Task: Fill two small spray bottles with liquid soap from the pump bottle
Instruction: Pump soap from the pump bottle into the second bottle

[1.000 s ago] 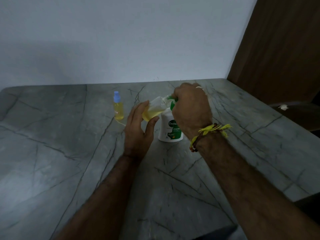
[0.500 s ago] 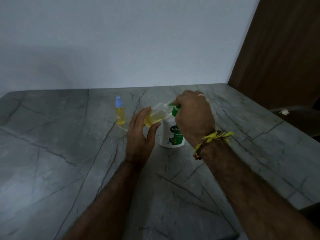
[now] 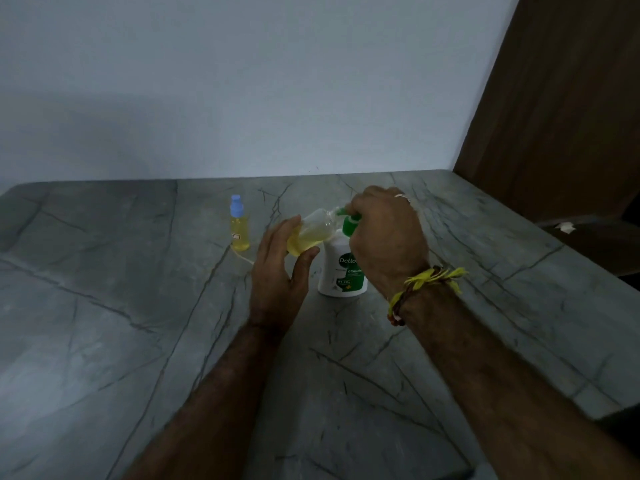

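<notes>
A white pump bottle (image 3: 341, 271) with a green label and green pump stands on the grey stone table (image 3: 104, 323). My right hand (image 3: 386, 237) rests over its pump head, fingers curled round it. My left hand (image 3: 277, 271) holds a small clear spray bottle (image 3: 311, 233) without its cap, tilted with its mouth at the green nozzle; it is partly filled with yellow soap. A second small spray bottle (image 3: 239, 225), capped in blue and full of yellow liquid, stands upright to the left.
A thin white tube (image 3: 244, 258) lies on the table by the capped bottle. The grey wall (image 3: 277, 98) runs behind the table. A dark wooden panel (image 3: 561, 98) and a low dark surface stand at the right.
Both hands and the bottles keep their pose. The camera has shifted slightly, so everything sits a little lower in view.
</notes>
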